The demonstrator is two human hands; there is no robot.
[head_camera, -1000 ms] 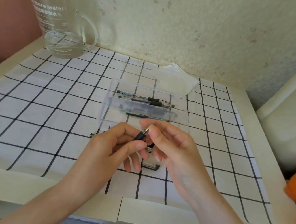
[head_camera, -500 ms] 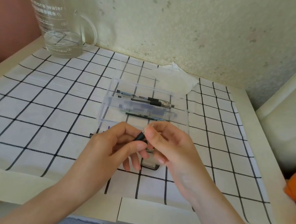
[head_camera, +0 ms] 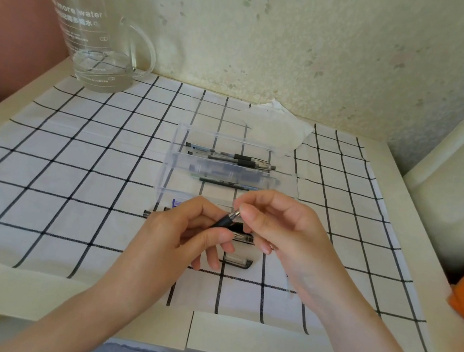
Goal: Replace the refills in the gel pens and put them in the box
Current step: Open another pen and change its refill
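Black gel pen [head_camera: 222, 221] held by curled fingers of L hand [head_camera: 173, 236], R hand [head_camera: 285, 232] fingertips pinching its metal tip [head_camera: 235, 214].

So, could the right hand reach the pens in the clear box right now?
Probably yes: the box looks open just beyond the right hand, though it pinches the tip of the pen.
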